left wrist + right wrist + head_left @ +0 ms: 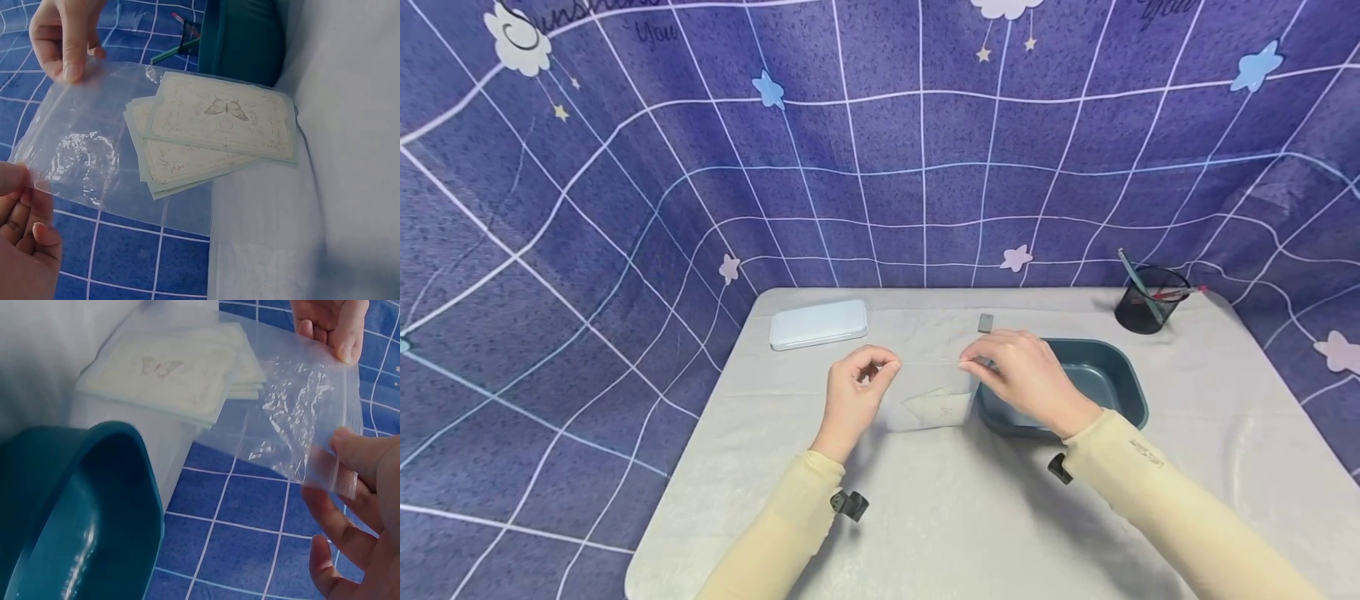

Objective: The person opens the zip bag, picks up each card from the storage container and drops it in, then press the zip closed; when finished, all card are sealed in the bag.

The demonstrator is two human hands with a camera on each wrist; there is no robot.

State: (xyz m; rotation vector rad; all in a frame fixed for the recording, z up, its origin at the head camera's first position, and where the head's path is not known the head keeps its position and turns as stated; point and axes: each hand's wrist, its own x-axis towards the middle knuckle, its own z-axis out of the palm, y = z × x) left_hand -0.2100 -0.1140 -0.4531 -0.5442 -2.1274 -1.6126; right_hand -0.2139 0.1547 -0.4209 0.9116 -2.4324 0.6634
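Note:
A clear zip bag [81, 150] hangs upright between both hands, its bottom at the tabletop. Inside it several pale cards [219, 119] with green edges and a butterfly print lie fanned at the bottom. My left hand [854, 396] pinches one top corner of the bag between thumb and fingers. The opposite top corner is pinched by my right hand [1026, 375], thumb on one side and fingers on the other in the right wrist view. Just beyond that hand stands a dark teal basin [1105, 375], partly covered by the right hand and wrist.
A pale blue flat case [818, 324] lies at the back left of the white table [760, 500]. A small grey block [986, 322] sits behind the right hand. At the back right is a black mesh pen cup [1142, 308] with pens. A blue gridded cloth [880, 192] hangs behind.

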